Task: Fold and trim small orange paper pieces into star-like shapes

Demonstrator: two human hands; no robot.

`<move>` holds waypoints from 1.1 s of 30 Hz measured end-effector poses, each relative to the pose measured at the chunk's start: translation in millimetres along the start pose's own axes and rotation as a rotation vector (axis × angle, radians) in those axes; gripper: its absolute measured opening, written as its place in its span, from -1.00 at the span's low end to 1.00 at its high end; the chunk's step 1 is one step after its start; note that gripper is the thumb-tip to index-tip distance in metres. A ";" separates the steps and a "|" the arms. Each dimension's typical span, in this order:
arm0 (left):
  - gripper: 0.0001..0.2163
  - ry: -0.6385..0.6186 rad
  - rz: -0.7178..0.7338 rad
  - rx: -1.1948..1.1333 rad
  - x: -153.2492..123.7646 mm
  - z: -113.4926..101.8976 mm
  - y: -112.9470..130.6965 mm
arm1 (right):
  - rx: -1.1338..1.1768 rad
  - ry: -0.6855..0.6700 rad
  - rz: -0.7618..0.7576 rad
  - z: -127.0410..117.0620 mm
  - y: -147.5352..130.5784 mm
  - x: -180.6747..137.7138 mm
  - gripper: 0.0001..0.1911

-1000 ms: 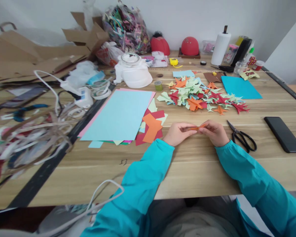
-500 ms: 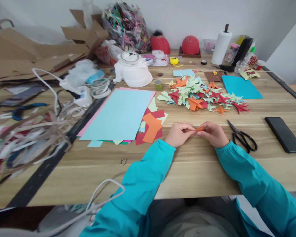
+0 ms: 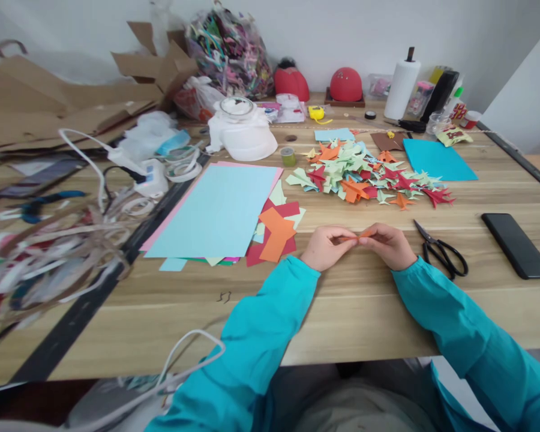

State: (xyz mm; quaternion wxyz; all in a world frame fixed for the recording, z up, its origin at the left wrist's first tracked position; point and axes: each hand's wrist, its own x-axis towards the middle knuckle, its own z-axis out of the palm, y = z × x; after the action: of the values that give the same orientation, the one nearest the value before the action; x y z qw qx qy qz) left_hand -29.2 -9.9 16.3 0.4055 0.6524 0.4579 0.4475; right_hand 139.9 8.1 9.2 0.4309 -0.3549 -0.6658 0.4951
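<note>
Over the near part of a wooden table [image 3: 364, 318], two turquoise sleeves [image 3: 265, 318] reach forward. The left hand [image 3: 327, 247] and right hand [image 3: 387, 246] nearly meet, each grip narrow — fingertips pinching a small piece of orange paper [image 3: 365, 233] between them, mostly hidden. Just right of the right hand lie black-handled scissors [image 3: 428, 239], blades pointing away, then a black smartphone [image 3: 518, 246]. Left of the left hand, orange cut paper [image 3: 276, 234] overlaps red pieces, beside stacked sheets topped by a light blue one [image 3: 218, 210]. Beyond the hands spreads a pile of folded paper shapes [image 3: 354, 191] — pale green, orange, red — with a bright blue sheet [image 3: 440, 159] to its right. Farthest back stands a white roll [image 3: 402, 90].
</note>
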 end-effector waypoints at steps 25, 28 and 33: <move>-0.81 -0.073 0.031 -0.051 -3.8 7.8 8.6 | 0.012 0.137 -0.104 1.6 -7.5 -1.4 -0.88; -0.81 -0.059 0.037 -0.080 -3.9 8.2 7.5 | 0.045 0.120 -0.100 2.0 -7.3 -1.8 -0.89; -0.82 -0.052 0.063 -0.040 -4.4 7.8 6.5 | 0.088 0.082 -0.063 3.6 -6.1 -3.5 -0.88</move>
State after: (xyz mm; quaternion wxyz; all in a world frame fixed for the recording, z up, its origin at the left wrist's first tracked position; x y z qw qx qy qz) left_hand -20.9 -16.7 19.4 0.4159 0.6699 0.4173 0.4518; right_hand 137.6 2.1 13.8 0.4883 -0.3343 -0.6360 0.4953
